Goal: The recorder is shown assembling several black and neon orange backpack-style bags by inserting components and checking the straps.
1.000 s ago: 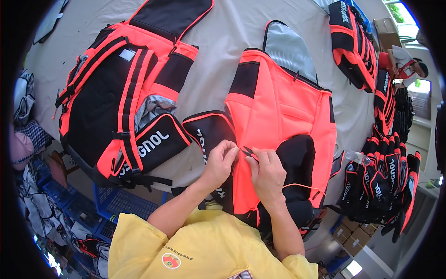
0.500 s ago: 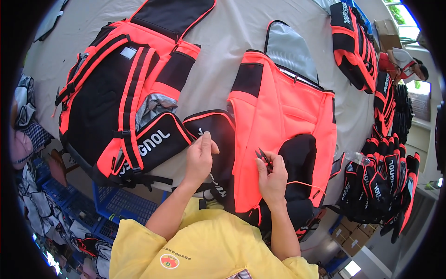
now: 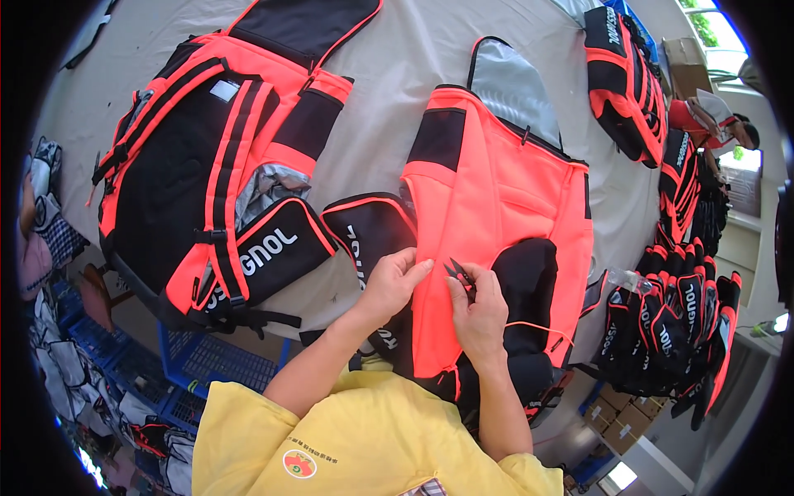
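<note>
A coral-pink and black backpack lies in front of me with its grey-lined top flap folded open. My right hand rests over its front, closed around small black thread snips whose points face up and left. Just left of the snips, my left hand is at the backpack's left side, thumb and fingertips pinched together. Whatever sits in that pinch is too small to make out. An orange cord crosses the bag's lower right part. Beside my left hand a black side panel spreads out from the bag.
Another coral and black backpack lies at left, straps up, on the pale cloth-covered table. More finished bags are piled at right. Blue plastic crates stand below the table edge. Another person is at far right.
My left hand has moved right and down, from above the black panel to the backpack's side near the snips. My right hand, still holding the snips, has shifted slightly left.
</note>
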{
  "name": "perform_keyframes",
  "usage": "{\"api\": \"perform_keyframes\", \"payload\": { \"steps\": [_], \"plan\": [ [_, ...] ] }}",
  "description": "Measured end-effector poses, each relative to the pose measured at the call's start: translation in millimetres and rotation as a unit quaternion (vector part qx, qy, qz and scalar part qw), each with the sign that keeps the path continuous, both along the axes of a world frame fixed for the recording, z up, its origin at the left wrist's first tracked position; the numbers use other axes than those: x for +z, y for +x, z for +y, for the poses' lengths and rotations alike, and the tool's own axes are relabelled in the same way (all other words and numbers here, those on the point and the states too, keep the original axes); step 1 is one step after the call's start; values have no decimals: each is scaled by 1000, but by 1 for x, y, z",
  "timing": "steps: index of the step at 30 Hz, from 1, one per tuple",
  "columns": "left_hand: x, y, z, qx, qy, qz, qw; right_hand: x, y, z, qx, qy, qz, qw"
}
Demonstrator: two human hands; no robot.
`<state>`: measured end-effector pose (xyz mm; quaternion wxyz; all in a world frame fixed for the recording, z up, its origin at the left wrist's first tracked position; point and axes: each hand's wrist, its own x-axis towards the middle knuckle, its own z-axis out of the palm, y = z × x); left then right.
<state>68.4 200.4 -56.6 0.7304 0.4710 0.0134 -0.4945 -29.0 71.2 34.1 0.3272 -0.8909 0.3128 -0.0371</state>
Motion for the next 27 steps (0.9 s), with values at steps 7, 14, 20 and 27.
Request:
{"api": "perform_keyframes", "payload": {
  "steps": [7, 14, 20, 27],
  "plan": [
    [6, 10, 6, -43, -57, 63, 995, 3, 6, -3, 49, -34, 13, 998],
    [5, 13, 4, -101, -56, 104, 988, 7, 2, -4, 53, -31, 25, 998],
    [-2, 1, 7, -19, -94, 100, 990, 12, 10, 0, 90, -90, 29, 991],
    [-4, -12, 8, 50, -138, 170, 975, 15, 17, 0, 118, -120, 35, 985]
  ]
}}
